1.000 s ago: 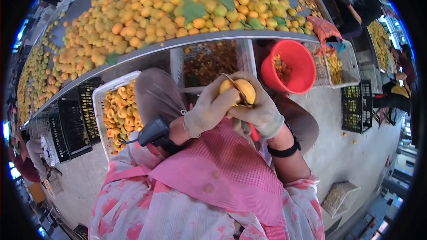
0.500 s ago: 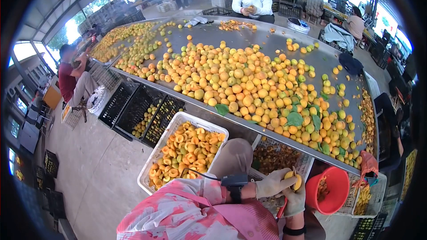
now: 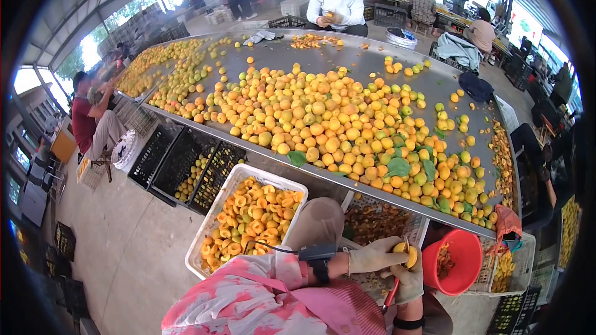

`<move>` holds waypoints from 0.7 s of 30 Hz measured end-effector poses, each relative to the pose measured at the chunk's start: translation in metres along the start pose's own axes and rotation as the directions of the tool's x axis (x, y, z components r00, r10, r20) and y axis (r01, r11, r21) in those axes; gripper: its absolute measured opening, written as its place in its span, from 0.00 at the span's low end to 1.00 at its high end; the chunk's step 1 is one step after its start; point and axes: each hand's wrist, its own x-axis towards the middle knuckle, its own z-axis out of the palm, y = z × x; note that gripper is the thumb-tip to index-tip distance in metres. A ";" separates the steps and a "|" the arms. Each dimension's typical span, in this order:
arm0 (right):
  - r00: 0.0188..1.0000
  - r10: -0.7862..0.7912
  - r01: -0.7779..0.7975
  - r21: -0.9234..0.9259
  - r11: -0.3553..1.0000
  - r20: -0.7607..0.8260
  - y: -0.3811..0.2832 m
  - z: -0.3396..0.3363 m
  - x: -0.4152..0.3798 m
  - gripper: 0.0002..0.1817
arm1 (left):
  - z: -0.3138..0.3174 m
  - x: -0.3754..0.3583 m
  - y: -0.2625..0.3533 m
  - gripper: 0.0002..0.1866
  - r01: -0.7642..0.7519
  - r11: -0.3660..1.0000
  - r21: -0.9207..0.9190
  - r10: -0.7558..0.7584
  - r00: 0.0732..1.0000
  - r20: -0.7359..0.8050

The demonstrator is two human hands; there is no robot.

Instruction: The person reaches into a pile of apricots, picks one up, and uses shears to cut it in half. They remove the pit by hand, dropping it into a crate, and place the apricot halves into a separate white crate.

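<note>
My left hand, in a pale glove, reaches in from the left with its fingers closed on an opened yellow fruit. Close against it, my right hand, also gloved, is wrapped round a red-handled tool and touches the same fruit. The tool's tip is partly hidden by fruit and fingers. Just right of my hands stands a red bucket with scraps inside. A white crate full of halved fruit is at the left of my knee.
Heaped whole fruit and leaves lie on a metal table. Black crates stand at its left front edge. Under the table is a crate of scraps. One person sits across the table, another at the left.
The whole view has shifted, so the table and crates appear slightly further left. My hands remain together at the fruit. The seated person at the left has moved their arms.
</note>
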 end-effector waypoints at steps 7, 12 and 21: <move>0.998 0.062 -0.061 0.044 0.997 -0.015 -0.022 -0.004 -0.011 0.38 | -0.018 0.009 -0.008 0.19 -0.158 0.987 0.040 0.162 0.976 -0.146; 0.988 0.056 -0.017 0.264 0.964 -0.141 -0.034 -0.018 -0.010 0.29 | -0.025 0.010 0.010 0.28 -0.342 0.851 0.399 0.442 0.876 -0.192; 0.977 0.211 -0.201 0.168 0.965 -0.042 -0.043 -0.012 -0.008 0.29 | -0.002 -0.001 0.041 0.36 -0.516 0.414 0.750 0.573 0.788 0.225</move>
